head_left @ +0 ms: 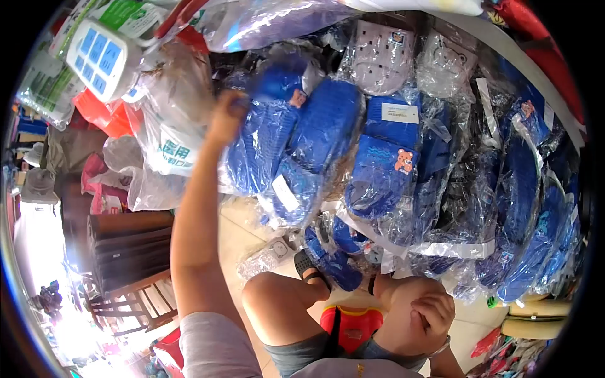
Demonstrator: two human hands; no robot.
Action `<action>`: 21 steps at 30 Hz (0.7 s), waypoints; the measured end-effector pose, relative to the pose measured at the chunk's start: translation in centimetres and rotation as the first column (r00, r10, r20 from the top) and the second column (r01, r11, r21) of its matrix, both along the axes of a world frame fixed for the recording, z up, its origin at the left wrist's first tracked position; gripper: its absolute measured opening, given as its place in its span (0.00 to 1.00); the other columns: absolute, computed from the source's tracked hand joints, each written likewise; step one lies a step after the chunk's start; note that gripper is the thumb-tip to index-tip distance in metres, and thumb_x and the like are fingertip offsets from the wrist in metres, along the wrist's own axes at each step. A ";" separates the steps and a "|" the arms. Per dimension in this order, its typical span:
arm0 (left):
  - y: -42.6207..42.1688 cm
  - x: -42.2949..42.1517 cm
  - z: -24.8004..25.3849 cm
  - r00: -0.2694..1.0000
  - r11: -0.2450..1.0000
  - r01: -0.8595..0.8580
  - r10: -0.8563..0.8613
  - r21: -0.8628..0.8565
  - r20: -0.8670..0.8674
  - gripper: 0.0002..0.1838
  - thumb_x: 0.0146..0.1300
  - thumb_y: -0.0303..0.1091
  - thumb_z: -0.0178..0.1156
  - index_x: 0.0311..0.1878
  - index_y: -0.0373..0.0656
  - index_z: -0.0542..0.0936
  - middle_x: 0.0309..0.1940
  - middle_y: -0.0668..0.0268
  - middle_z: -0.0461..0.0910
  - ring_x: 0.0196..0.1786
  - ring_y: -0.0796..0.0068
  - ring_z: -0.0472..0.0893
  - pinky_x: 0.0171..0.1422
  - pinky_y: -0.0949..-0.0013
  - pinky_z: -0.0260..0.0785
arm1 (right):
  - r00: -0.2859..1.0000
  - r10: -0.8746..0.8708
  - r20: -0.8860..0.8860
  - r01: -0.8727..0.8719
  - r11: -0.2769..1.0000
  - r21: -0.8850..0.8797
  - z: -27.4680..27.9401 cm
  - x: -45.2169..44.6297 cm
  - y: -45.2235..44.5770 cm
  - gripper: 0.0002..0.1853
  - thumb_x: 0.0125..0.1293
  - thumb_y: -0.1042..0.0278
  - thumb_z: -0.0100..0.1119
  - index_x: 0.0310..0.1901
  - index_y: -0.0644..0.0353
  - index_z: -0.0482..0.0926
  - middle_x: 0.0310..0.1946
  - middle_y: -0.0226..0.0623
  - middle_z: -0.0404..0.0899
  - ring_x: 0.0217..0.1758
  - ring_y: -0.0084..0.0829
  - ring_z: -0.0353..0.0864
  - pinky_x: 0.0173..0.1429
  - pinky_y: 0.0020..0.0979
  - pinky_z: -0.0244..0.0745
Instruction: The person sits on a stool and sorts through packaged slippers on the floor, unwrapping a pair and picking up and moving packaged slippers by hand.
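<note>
My left hand [228,115] is stretched out to the left end of a row of blue slippers in clear plastic. It lies beside a wrapped blue slipper [265,135]; motion blur hides whether the fingers grip it. My right hand [433,313] rests on my right knee with its fingers loosely bent and holds nothing. In the middle of the row, one wrapped blue slipper [380,179] carries a bear figure and a white label [399,113]. Another wrapped pair [328,120] leans next to it.
Grey wrapped slippers [381,60] stand behind the blue ones. More bagged blue slippers [520,201] fill the right side. A white sign with blue squares [101,60] and plastic bags [173,135] are at upper left. Loose slippers [334,258] lie by my feet, near a red stool [353,327].
</note>
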State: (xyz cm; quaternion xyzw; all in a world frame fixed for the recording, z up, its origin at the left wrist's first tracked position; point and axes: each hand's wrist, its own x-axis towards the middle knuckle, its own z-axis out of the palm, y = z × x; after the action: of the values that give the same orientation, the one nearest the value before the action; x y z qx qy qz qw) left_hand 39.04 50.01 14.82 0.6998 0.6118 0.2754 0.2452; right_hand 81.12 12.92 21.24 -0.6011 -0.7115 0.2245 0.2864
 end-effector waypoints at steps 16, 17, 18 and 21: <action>-18.1 4.8 -7.5 -0.286 0.337 -0.292 0.863 -0.895 0.418 0.40 0.60 0.67 0.33 0.68 0.49 0.53 0.67 0.58 0.55 0.66 0.57 0.60 0.68 0.53 0.51 | 0.998 0.027 0.053 -0.026 1.000 -0.012 0.1 -0.7 -0.5 0.06 0.45 0.76 0.57 0.28 0.59 0.77 0.28 0.35 0.77 0.35 0.39 0.75 0.44 0.37 0.66; -16.4 4.6 -9.6 -0.256 0.484 -0.252 0.802 -0.838 0.540 0.41 0.60 0.69 0.32 0.67 0.49 0.55 0.66 0.59 0.58 0.65 0.57 0.61 0.68 0.51 0.52 | 0.998 0.036 0.053 -0.035 0.999 -0.011 0.2 -0.9 -0.6 0.06 0.45 0.76 0.57 0.28 0.59 0.77 0.28 0.35 0.77 0.35 0.39 0.75 0.44 0.37 0.66; -14.3 3.9 -11.9 -0.305 0.712 -0.232 0.594 -0.663 0.745 0.40 0.60 0.69 0.31 0.66 0.49 0.58 0.64 0.60 0.61 0.64 0.57 0.63 0.67 0.50 0.54 | 0.998 0.019 0.054 -0.017 1.000 -0.020 0.2 -1.0 -0.7 0.06 0.45 0.76 0.57 0.28 0.59 0.77 0.28 0.35 0.77 0.35 0.39 0.75 0.44 0.37 0.66; -11.7 3.9 -10.2 -0.298 0.785 -0.207 0.518 -0.584 0.802 0.38 0.60 0.68 0.34 0.65 0.50 0.60 0.62 0.62 0.65 0.62 0.57 0.66 0.64 0.52 0.60 | 0.998 0.011 0.061 -0.008 0.999 -0.039 0.0 -1.7 -1.0 0.06 0.46 0.77 0.57 0.29 0.60 0.77 0.28 0.36 0.77 0.36 0.40 0.75 0.45 0.37 0.66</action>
State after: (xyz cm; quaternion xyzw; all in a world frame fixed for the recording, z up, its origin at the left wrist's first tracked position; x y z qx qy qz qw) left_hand 42.97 38.31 4.64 -0.0127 0.4208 0.6930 0.5852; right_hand 79.45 11.91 21.27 -0.6097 -0.7184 0.2210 0.2516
